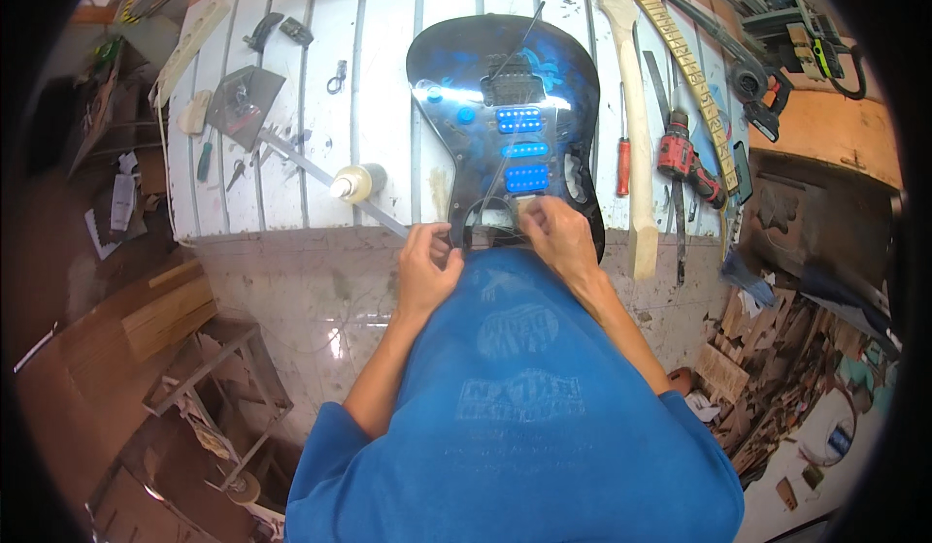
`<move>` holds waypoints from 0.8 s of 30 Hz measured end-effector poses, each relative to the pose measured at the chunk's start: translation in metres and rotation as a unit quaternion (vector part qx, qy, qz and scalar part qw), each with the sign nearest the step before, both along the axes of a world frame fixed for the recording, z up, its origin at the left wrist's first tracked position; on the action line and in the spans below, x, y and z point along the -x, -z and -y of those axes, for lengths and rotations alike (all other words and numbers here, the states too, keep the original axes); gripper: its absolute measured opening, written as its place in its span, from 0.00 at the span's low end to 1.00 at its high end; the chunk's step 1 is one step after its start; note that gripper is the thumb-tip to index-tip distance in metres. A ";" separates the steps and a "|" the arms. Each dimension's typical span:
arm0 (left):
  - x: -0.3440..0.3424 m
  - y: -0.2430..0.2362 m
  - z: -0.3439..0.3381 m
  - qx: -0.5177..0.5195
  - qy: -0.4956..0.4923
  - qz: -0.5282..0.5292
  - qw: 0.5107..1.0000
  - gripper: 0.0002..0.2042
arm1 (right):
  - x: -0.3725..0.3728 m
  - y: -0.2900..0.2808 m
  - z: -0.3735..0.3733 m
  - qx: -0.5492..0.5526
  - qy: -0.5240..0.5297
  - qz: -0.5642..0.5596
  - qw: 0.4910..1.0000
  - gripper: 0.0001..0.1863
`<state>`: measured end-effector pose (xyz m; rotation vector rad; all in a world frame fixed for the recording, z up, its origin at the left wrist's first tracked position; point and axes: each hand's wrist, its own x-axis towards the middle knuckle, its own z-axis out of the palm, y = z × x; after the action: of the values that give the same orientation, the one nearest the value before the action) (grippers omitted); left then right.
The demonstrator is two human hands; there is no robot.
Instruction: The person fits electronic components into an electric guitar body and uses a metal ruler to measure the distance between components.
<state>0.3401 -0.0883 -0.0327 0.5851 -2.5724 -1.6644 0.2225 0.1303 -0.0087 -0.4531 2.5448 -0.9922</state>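
A glossy black and blue electric guitar body [568,63] lies at the near edge of the bench, its neck end toward me. Blue pickups [525,150] sit in a row down its middle. My left hand [425,269] is closed on the body's near left horn, thumb and fingertips at its edge. At the neck end, my right hand [563,240] has its fingers pinched together beside a small pale piece; what they hold is partly hidden. A thin dark cord [500,174] runs over the body and curves close to both hands.
Left of the body are a cream bottle [357,184], a long metal ruler [311,167] and a green-handled screwdriver [204,161]. To its right lie a red screwdriver [623,166], a pale wooden neck blank [642,203], a red cordless drill [680,150] and a fretted fingerboard [694,72].
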 end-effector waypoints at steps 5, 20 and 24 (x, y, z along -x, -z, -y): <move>-0.023 0.002 -0.018 -0.109 -0.098 0.058 0.987 0.16 | -0.004 0.001 0.005 0.073 -0.086 0.126 0.986 0.09; -0.039 0.019 -0.053 -0.165 -0.251 0.037 0.953 0.15 | -0.035 0.028 0.021 0.261 -0.014 0.554 0.791 0.21; -0.038 0.017 -0.042 -0.077 -0.197 0.041 0.977 0.14 | -0.043 0.024 0.021 0.282 -0.004 0.553 0.784 0.24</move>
<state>0.3784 -0.0465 -0.0498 1.1089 -2.1918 -1.7323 0.2655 0.1093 -0.0329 0.0294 1.1718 -1.4346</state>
